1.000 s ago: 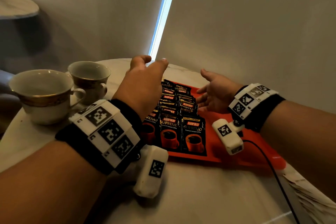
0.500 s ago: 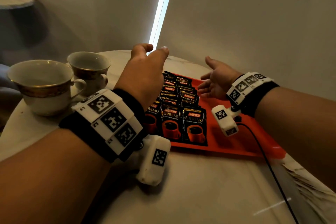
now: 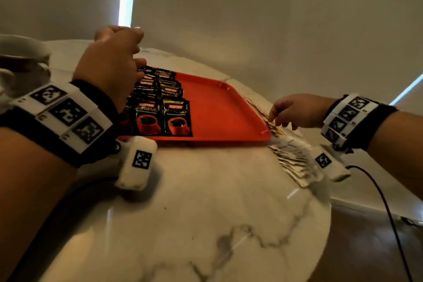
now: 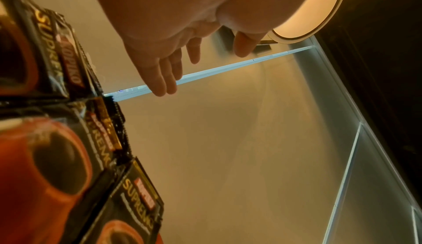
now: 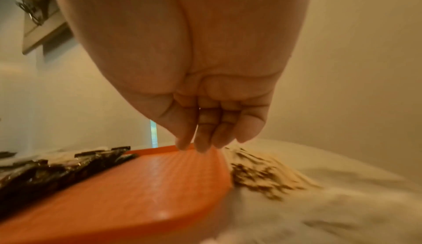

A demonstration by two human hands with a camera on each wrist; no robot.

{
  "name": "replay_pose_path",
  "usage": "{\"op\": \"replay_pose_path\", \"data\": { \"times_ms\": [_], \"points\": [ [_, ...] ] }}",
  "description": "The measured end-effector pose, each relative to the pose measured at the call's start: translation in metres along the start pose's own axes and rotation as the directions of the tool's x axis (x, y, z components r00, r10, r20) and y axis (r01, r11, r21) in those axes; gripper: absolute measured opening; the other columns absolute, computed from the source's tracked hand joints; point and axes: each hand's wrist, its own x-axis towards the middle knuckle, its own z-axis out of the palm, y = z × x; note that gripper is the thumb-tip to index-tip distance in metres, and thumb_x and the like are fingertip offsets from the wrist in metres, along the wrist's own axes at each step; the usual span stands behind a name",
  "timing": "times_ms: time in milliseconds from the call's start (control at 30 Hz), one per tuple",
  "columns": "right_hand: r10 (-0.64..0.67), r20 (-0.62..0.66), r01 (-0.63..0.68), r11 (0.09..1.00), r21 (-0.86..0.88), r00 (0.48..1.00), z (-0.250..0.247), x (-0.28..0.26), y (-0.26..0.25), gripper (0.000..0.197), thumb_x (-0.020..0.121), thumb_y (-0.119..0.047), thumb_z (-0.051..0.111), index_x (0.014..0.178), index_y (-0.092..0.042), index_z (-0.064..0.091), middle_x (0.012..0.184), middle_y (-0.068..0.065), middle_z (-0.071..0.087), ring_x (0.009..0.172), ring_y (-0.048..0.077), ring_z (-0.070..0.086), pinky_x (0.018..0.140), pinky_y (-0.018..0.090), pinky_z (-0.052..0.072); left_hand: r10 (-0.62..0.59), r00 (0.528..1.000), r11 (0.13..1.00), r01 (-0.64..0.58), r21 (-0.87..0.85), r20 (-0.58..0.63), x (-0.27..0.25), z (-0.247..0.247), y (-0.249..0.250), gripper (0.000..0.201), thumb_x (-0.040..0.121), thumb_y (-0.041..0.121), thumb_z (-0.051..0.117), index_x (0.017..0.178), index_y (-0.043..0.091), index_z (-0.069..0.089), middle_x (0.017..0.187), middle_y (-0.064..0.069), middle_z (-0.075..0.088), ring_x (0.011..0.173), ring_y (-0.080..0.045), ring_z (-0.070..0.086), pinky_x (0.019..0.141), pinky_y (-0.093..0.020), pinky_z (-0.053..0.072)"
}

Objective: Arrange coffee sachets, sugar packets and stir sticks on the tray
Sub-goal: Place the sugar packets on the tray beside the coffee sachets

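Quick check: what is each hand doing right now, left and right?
Left hand: open, fingers straight, holding nothing, above the coffee sachets.
Right hand: open, holding nothing, fingers reaching down to the stir sticks beside the orange tray.

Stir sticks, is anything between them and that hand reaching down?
Nothing visible. The right hand hangs just over the stir sticks, which lie on the table right beside the orange tray.

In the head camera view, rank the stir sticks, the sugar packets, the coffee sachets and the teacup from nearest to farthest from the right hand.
From the right hand:
1. Stir sticks, under its fingertips beside the tray's right rim.
2. Sugar packets, just below the wrist.
3. Coffee sachets, on the tray's left half.
4. Teacup, far left.
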Motion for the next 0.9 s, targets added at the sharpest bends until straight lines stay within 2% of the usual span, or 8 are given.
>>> {"op": "replay_pose_path", "data": {
  "times_ms": [67, 100, 167, 300, 433, 667, 833, 900],
  "points": [
    [0.004, 0.013, -0.002, 0.994, -0.106, 1.0, 0.003, -0.019, 0.014, 0.025, 0.093, -0.008, 0.059, 0.095, -0.03, 0.071, 0.098, -0.001, 0.071, 0.083, 0.014, 0.062, 0.075, 0.031, 0.05, 0.037, 0.998, 0.999, -0.039, 0.033, 0.045, -0.001, 0.003, -0.002, 0.047, 0.091, 0.049, 0.054, 0.129, 0.022, 0.057, 0.133, -0.006, 0.062, 0.111, -0.019, 0.066, 0.077, -0.019, 0.058],
    [0.001, 0.023, 0.003, 0.989, -0.149, 1.0, 0.005, -0.029, 0.021, 0.028, 0.092, -0.007, 0.058, 0.1, -0.031, 0.07, 0.105, -0.003, 0.071, 0.088, 0.012, 0.062, 0.08, 0.029, 0.048, 0.048, 0.997, 0.999, -0.049, 0.019, 0.057, -0.004, 0.004, -0.004, 0.043, 0.095, 0.049, 0.049, 0.129, 0.023, 0.058, 0.135, -0.007, 0.061, 0.112, -0.021, 0.065, 0.072, -0.017, 0.057],
    [-0.008, 0.057, 0.021, 0.972, -0.234, 0.998, 0.01, -0.047, 0.03, 0.043, 0.09, -0.004, 0.058, 0.123, -0.03, 0.064, 0.124, -0.005, 0.065, 0.105, 0.01, 0.059, 0.091, 0.025, 0.043, 0.019, 0.996, 0.995, -0.01, -0.099, 0.083, -0.008, 0.008, -0.007, 0.043, 0.098, 0.042, 0.045, 0.133, 0.02, 0.054, 0.135, -0.01, 0.059, 0.113, -0.023, 0.065, 0.071, -0.021, 0.057],
    [-0.003, 0.134, 0.056, 0.916, -0.396, 0.991, 0.027, -0.066, 0.043, 0.083, 0.081, -0.017, 0.071, 0.154, -0.031, 0.033, 0.155, -0.001, 0.039, 0.139, 0.016, 0.039, 0.112, 0.029, 0.035, -0.07, 0.992, 0.974, 0.09, -0.208, 0.101, -0.014, 0.014, -0.005, 0.065, 0.077, 0.041, 0.052, 0.137, 0.017, 0.049, 0.131, -0.012, 0.06, 0.111, -0.026, 0.066, 0.078, -0.033, 0.056],
    [0.018, 0.201, 0.086, 0.863, -0.497, 0.98, 0.035, -0.076, 0.045, 0.108, 0.076, -0.032, 0.083, 0.16, -0.032, 0.016, 0.164, -0.004, 0.02, 0.149, 0.018, 0.02, 0.118, 0.03, 0.023, -0.071, 0.993, 0.967, 0.092, -0.236, 0.097, -0.01, 0.02, -0.011, 0.036, 0.101, 0.031, 0.047, 0.135, 0.019, 0.051, 0.124, -0.009, 0.062, 0.108, -0.024, 0.067, 0.072, -0.03, 0.055],
    [-0.136, 0.15, 0.201, 0.734, -0.648, 0.979, 0.046, -0.065, 0.048, 0.092, 0.076, -0.05, 0.076, 0.154, -0.029, 0.032, 0.152, -0.003, 0.043, 0.138, 0.019, 0.038, 0.112, 0.033, 0.036, -0.138, 0.987, 0.961, 0.154, -0.232, 0.084, -0.004, 0.021, -0.016, 0.042, 0.097, 0.038, 0.052, 0.134, 0.018, 0.054, 0.126, -0.011, 0.063, 0.108, -0.028, 0.067, 0.076, -0.036, 0.056],
    [-0.177, 0.135, 0.222, 0.732, -0.645, 0.975, 0.047, -0.065, 0.043, 0.069, 0.085, -0.042, 0.064, 0.148, -0.024, 0.044, 0.144, 0.0, 0.051, 0.132, 0.02, 0.046, 0.11, 0.039, 0.041, -0.145, 0.986, 0.965, 0.16, -0.207, 0.084, -0.002, 0.021, -0.019, 0.041, 0.099, 0.043, 0.049, 0.131, 0.018, 0.056, 0.128, -0.01, 0.062, 0.111, -0.029, 0.066, 0.089, -0.041, 0.056],
    [-0.175, 0.151, 0.231, 0.734, -0.638, 0.973, 0.047, -0.065, 0.045, 0.07, 0.084, -0.044, 0.065, 0.147, -0.022, 0.044, 0.142, 0.0, 0.051, 0.129, 0.019, 0.048, 0.109, 0.037, 0.042, -0.151, 0.984, 0.966, 0.167, -0.197, 0.095, -0.002, 0.021, -0.019, 0.04, 0.099, 0.044, 0.048, 0.129, 0.019, 0.057, 0.128, -0.01, 0.062, 0.111, -0.029, 0.066, 0.089, -0.041, 0.055]
  ]
}}
